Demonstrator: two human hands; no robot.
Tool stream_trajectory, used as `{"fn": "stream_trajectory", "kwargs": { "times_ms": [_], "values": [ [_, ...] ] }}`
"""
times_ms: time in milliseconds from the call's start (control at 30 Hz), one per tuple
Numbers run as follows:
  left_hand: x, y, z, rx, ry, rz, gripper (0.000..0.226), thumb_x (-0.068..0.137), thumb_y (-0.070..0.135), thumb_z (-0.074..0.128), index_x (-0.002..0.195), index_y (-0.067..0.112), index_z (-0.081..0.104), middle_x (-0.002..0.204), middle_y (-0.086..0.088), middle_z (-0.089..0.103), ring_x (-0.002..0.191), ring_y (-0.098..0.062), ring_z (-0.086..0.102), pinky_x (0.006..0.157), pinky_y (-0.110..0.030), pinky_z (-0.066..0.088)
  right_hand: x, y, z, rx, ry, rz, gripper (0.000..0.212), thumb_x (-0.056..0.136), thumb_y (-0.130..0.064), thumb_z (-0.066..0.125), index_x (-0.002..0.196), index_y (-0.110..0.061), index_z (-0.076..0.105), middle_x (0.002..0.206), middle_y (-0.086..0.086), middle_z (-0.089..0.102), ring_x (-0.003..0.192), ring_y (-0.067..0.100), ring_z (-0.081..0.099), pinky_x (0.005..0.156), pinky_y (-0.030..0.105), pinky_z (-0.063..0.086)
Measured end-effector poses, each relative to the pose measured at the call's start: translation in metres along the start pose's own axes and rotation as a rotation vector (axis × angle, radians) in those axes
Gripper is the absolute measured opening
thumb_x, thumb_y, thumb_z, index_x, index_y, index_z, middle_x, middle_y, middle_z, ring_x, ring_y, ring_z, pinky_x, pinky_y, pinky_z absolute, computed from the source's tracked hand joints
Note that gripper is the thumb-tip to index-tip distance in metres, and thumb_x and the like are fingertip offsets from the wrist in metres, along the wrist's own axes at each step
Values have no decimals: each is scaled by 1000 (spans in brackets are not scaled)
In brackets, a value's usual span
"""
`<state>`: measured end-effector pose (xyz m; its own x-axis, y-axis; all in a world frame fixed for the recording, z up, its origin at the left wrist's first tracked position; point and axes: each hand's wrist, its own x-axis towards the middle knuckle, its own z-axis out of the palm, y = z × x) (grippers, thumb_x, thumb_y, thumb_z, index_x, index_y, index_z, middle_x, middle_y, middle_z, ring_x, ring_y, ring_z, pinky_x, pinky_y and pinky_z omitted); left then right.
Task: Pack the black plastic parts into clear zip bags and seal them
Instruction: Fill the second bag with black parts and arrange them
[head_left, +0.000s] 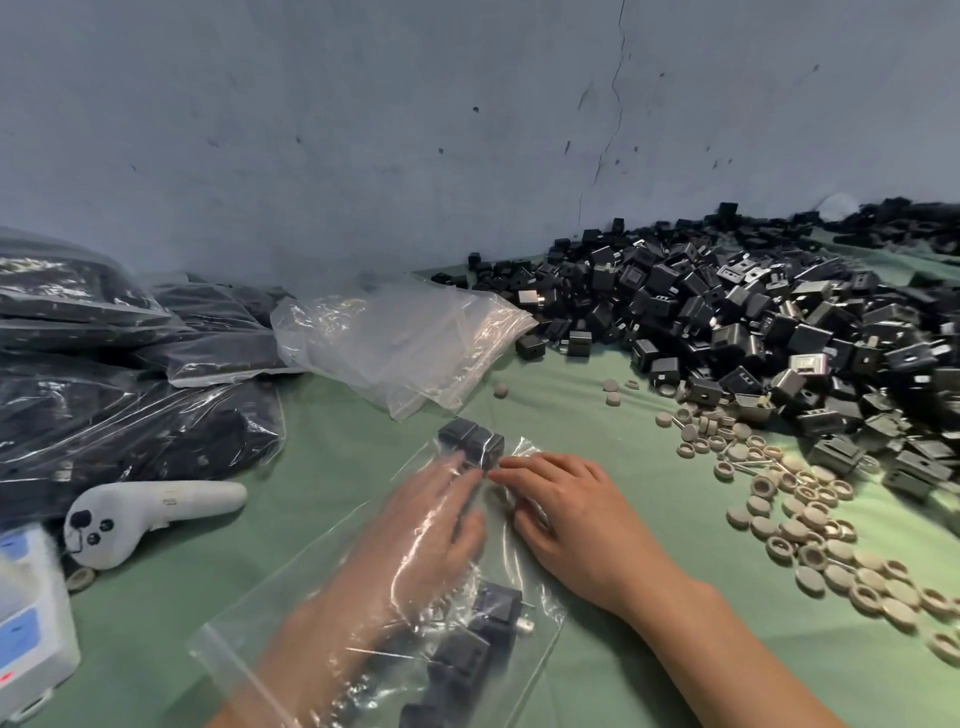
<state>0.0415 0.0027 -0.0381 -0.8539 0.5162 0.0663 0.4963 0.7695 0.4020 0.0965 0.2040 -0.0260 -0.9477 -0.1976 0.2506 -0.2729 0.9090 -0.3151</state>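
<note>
Parts (471, 442) lie at 12 o'clock of left hand (415, 525), flat-fingered inside bag (306, 571); right hand (561, 514) presses flat outside, equally near.

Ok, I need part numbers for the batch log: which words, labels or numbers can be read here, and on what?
No text here can be read.
Pale print on the packed bags: too blurred.
Blue and red labels on the white box: too blurred.
Small mark on the white controller: too small.
</note>
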Motion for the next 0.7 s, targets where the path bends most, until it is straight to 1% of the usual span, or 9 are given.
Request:
{"fn": "stream_trajectory", "kwargs": {
  "times_ms": [100, 200, 267, 333, 400, 500, 567, 667, 700],
  "values": [
    [-1, 4, -6, 128, -41, 64, 70, 94, 63, 16, 156, 31, 20, 165, 6, 11, 150, -13, 15, 121, -40, 24, 2, 0, -1, -3, -7, 3, 43, 104, -38, 38, 146, -43, 42, 152, -24, 40, 141, 6, 33, 116, 28, 20],
    [-25, 19, -18, -110, 84, 71, 50, 103, 52, 28, 150, 35, 36, 161, 19, 17, 147, 3, 13, 121, -27, 17, 2, -1, -3, 3, -13, 7, 43, 103, -38, 39, 146, -42, 44, 151, -22, 42, 139, 7, 35, 116, 29, 22],
    [-43, 31, -22, -336, 151, 73, 35, 103, 24, 46, 135, 18, 58, 154, 1, 39, 143, -7, 32, 116, -17, 24, 2, -1, -2, -6, -19, 14, 43, 103, -38, 39, 146, -42, 44, 151, -22, 43, 139, 7, 35, 116, 29, 22],
    [-59, 42, -24, -623, 179, 23, 28, 93, -10, 51, 116, -6, 65, 125, -28, 59, 113, -23, 59, 99, -12, 41, 3, -1, -2, -7, -19, 19, 43, 103, -38, 39, 145, -41, 45, 150, -21, 44, 139, 8, 36, 115, 29, 23],
    [-69, 44, -32, -737, 95, 17, 27, 92, -11, 50, 115, -9, 64, 107, -38, 60, 84, -32, 60, 77, -11, 48, 3, -2, -2, 3, -11, 27, 42, 102, -37, 40, 144, -39, 47, 149, -19, 45, 138, 10, 38, 115, 31, 26],
    [-70, 41, -51, -350, -259, 42, 42, 89, 53, 52, 128, 39, 59, 120, 18, 54, 101, 17, 51, 82, 3, 36, 1, -4, -4, 19, 23, 45, 41, 102, -34, 43, 142, -38, 50, 147, -17, 48, 135, 12, 40, 112, 31, 30],
    [-61, 36, -54, -180, -284, 100, 51, 82, 69, 51, 127, 46, 56, 112, 30, 47, 106, 28, 38, 83, 7, 29, -1, -5, -6, 39, 50, 52, 40, 101, -31, 45, 140, -36, 53, 145, -15, 50, 133, 13, 41, 111, 31, 30],
    [-48, 49, -44, -296, -199, 173, 26, 96, 35, 61, 120, 44, 62, 104, 32, 57, 107, 20, 47, 88, 2, 32, -2, -5, -7, 58, 70, 60, 40, 100, -27, 47, 138, -34, 55, 144, -14, 51, 132, 14, 42, 110, 32, 31],
    [-45, 50, -38, -334, -141, 183, 33, 98, 17, 58, 119, 44, 60, 107, 34, 57, 109, 20, 48, 91, 1, 33, -2, -5, -7, 69, 78, 67, 39, 100, -26, 48, 138, -34, 56, 143, -14, 52, 132, 13, 42, 110, 32, 30]
  ]
}}
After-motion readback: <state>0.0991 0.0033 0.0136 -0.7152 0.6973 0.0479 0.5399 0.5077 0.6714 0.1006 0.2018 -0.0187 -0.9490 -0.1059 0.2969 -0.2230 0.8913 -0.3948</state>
